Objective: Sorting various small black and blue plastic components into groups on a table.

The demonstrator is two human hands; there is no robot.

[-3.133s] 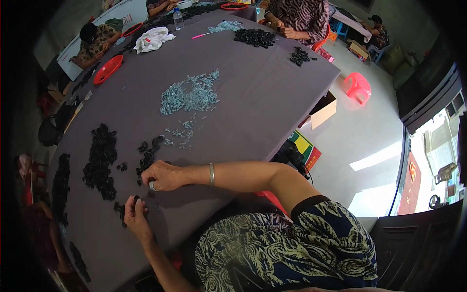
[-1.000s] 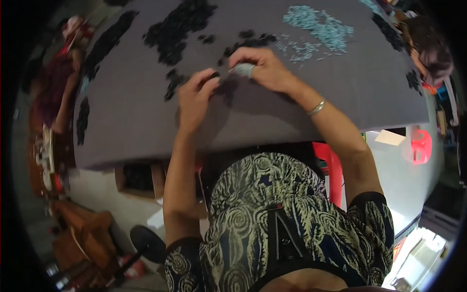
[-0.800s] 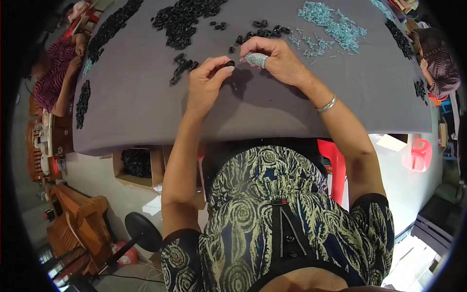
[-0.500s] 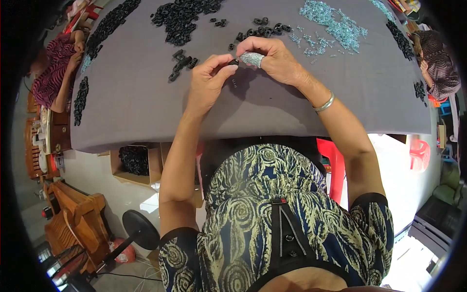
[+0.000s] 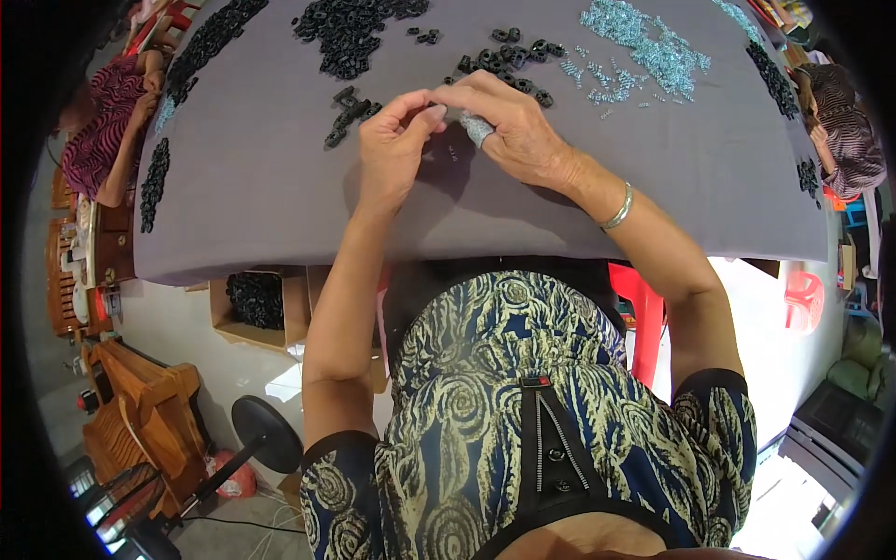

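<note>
My left hand (image 5: 390,149) is closed, thumb and forefinger pinching a small black plastic part that is mostly hidden by the fingertips. Against those fingertips, my right hand (image 5: 523,135) bends its forefinger over the same spot; its thumb carries a silvery wrap (image 5: 476,128). Whether the right fingers grip anything is hidden. Just below the hands, a tiny metal spring (image 5: 453,153) lies on the grey cloth (image 5: 523,219). Several loose black plastic parts (image 5: 347,117) lie left of my left hand, and more black parts (image 5: 509,58) sit beyond my right hand.
A large heap of black parts (image 5: 345,37) lies at the far left, and a pile of shiny springs (image 5: 644,51) at the far right. People sit at the left (image 5: 107,140) and right (image 5: 840,121) table ends. Below the table stands a carton (image 5: 294,308).
My right forefinger has moved left onto the left fingertips, and the wrapped thumb has drawn back and down. The black part, clearer before, is now mostly covered.
</note>
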